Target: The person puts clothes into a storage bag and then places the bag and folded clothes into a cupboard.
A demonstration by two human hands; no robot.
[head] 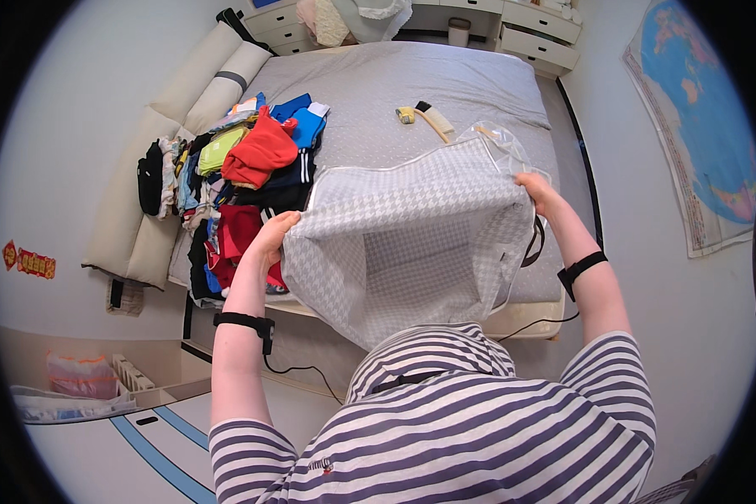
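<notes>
A grey-and-white houndstooth fabric storage bag [409,198] is stretched between my two hands, its wide opening facing me and its hollow inside showing. My left hand [276,236] grips the bag's left upper corner. At the right upper corner, my right hand [535,192] pinches the edge. A clear plastic flap [498,142] sticks up behind the right corner, and a dark strap [534,242] loops out below my right hand. Close to my left hand lie piles of folded clothes, among them a dark red garment [238,230] and a bright red one [261,148].
The bed [365,82] carries a bed brush [438,120] and a small yellow item [406,114]. Long beige cushions [192,75] line its left side. White drawers [538,44] stand at the far end, one partly pulled out. A world map [699,126] hangs on the right wall.
</notes>
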